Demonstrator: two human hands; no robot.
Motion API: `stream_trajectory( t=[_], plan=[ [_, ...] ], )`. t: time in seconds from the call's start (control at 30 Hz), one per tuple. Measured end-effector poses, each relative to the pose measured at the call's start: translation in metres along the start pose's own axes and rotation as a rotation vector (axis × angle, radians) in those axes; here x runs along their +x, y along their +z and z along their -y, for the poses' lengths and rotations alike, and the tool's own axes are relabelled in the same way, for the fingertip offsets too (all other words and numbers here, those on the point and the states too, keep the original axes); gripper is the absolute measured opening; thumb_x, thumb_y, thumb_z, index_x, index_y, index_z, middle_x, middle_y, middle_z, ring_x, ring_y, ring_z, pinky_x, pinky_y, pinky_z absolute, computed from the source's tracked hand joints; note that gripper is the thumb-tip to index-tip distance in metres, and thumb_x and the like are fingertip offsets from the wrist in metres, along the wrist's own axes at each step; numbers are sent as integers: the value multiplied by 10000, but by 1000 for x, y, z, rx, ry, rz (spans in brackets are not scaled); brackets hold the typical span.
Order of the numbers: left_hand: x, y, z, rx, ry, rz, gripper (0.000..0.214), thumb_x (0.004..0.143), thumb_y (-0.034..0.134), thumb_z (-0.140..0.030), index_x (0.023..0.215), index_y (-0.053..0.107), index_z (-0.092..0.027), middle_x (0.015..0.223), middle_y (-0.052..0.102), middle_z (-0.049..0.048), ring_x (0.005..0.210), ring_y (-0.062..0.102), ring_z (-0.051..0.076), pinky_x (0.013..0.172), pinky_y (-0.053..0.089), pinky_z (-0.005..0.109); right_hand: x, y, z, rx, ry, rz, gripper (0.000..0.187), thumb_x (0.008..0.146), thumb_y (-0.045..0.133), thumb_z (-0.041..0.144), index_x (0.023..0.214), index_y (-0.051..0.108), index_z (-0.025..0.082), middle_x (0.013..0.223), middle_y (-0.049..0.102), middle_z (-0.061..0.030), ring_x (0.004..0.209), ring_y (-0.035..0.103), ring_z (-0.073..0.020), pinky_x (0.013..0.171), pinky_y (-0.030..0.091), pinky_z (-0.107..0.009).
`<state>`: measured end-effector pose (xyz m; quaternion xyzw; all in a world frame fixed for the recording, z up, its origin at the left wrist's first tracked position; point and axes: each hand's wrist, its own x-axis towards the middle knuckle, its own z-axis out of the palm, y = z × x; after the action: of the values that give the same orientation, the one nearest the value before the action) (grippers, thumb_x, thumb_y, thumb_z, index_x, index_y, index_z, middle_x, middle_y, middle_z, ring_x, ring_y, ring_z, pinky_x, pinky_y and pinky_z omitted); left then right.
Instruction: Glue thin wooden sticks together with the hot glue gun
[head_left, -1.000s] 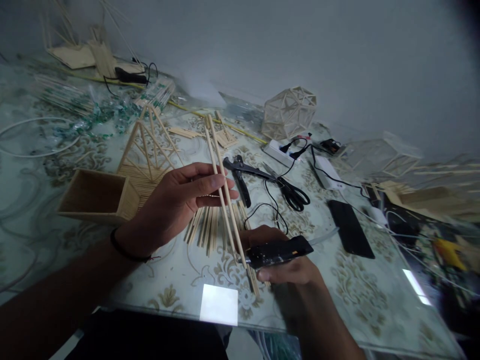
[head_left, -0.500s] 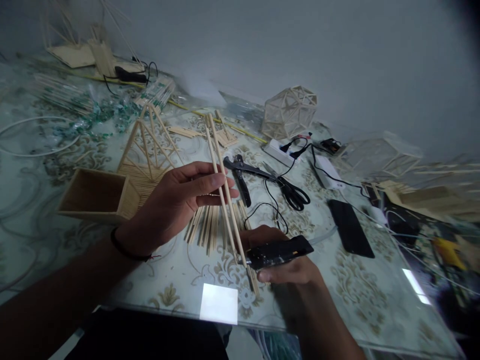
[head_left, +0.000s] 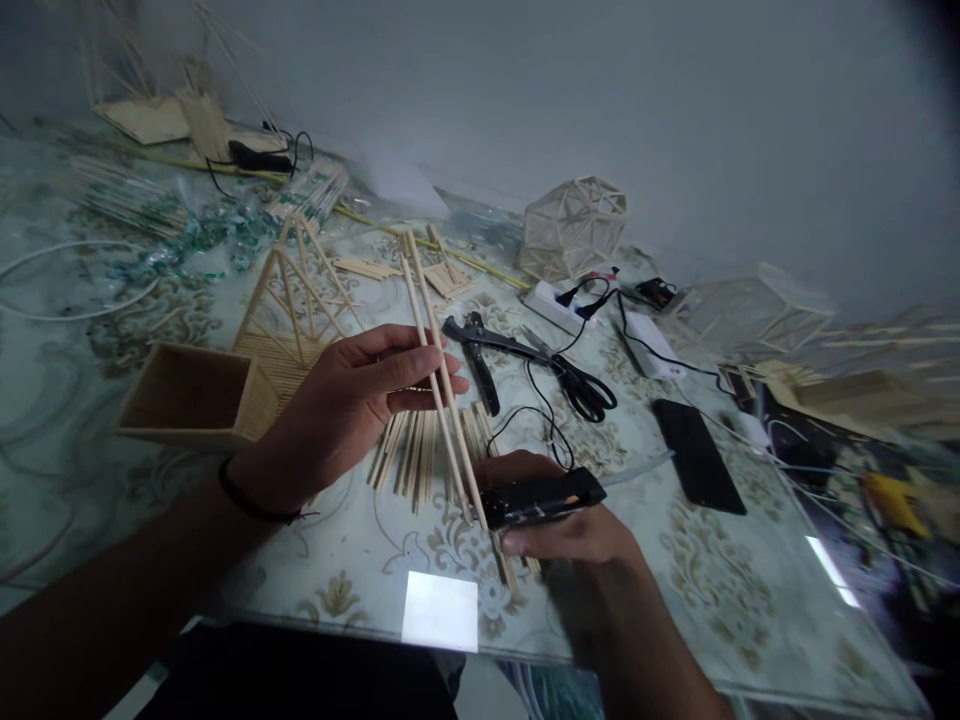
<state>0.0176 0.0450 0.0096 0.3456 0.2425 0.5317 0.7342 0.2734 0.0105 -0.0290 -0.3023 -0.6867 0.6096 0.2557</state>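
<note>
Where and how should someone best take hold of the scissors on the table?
Probably by the black handle loops, coming from the near right: the scissors lie with the loops facing that way, blades pointing away and left alongside the plier-like tool.

two slender, pale wooden sticks (head_left: 452,405), straight and bare, slant almost parallel in the left hand (head_left: 356,385), their far ends close together, their near ends slightly apart. a black hot glue gun (head_left: 541,497), flecked with whitish marks, lies sideways in the right hand (head_left: 579,536), front end by the sticks' near ends; a translucent glue stick (head_left: 637,469) juts from its rear.
</note>
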Motion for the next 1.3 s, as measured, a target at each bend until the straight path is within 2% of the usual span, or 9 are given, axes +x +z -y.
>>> stream_trajectory(
  t=[0.13, 0.23, 0.5, 0.6, 0.7, 0.87, 0.97, 1.07, 1.3],
  plan=[
    [1, -3, -1, 17, -10, -32, 40, 885, 828, -183, 855, 823, -157, 863, 818, 26, 847, 805, 179, 825, 630, 263, 4, 2, 6, -94, 100, -73, 389, 850, 827, 548, 824, 668, 195, 733, 548, 15, 658, 509, -142, 563, 451, -255],
    [3, -6, -2, 32, -35, -70, 51, 844, 853, -177, 824, 823, -141, 824, 808, 27, 803, 799, 174, 786, 629, 257, 2, -6, 9, -189, 137, -225, 356, 879, 801, 523, 834, 645, 207, 756, 530, 16, 672, 500, -144, 566, 427, -256],
    [12, -20, 3, 99, -58, -123, 119, 791, 898, -242, 795, 828, -145, 815, 808, 37, 801, 781, 170, 786, 620, 255, -42, -85, -14, -900, 375, -617, 283, 893, 693, 497, 959, 674, 222, 825, 713, -35, 724, 661, -226, 664, 513, -321],
    [10, -19, 5, 100, -66, -113, 133, 786, 904, -257, 801, 832, -146, 805, 803, 39, 794, 769, 165, 768, 616, 246, -63, -112, -34, -1182, 398, -634, 187, 846, 630, 324, 976, 701, 211, 987, 766, -126, 845, 746, -299, 750, 571, -397],
    [6, -15, 6, 85, -96, -118, 182, 741, 938, -281, 786, 827, -144, 786, 793, 35, 769, 763, 165, 744, 617, 245, -84, -129, -43, -1243, 410, -629, 264, 749, 661, 238, 1006, 715, 213, 1078, 780, -161, 958, 776, -358, 819, 604, -475],
    [2, -10, 9, 73, -120, -130, 244, 686, 973, -315, 770, 815, -150, 771, 779, 21, 747, 764, 165, 736, 618, 253, -101, -148, -18, -1162, 363, -410, 296, 879, 661, 330, 1150, 747, 250, 1225, 796, -158, 1099, 788, -337, 949, 636, -470],
    [1, -8, 11, 96, -139, -127, 274, 684, 971, -346, 766, 801, -147, 766, 776, 26, 754, 763, 176, 739, 614, 266, -75, -148, 9, -1145, 364, -411, 264, 942, 621, 422, 1033, 792, 243, 1058, 842, -146, 951, 818, -330, 873, 652, -440],
    [1, -7, 13, 122, -158, -110, 297, 684, 968, -370, 747, 783, -146, 759, 781, 40, 755, 748, 178, 732, 603, 268, -16, -132, 26, -1104, 225, -493, 316, 983, 558, 389, 999, 807, 195, 1010, 842, -154, 880, 807, -306, 838, 628, -421],
    [-4, -2, 25, 140, -211, -103, 291, 695, 951, -371, 711, 764, -149, 726, 778, 50, 719, 745, 184, 716, 593, 281, 117, -116, 8, -1064, 122, -417, 199, 960, 648, 241, 997, 828, 163, 1012, 848, -113, 842, 770, -223, 810, 583, -311]
  ],
)
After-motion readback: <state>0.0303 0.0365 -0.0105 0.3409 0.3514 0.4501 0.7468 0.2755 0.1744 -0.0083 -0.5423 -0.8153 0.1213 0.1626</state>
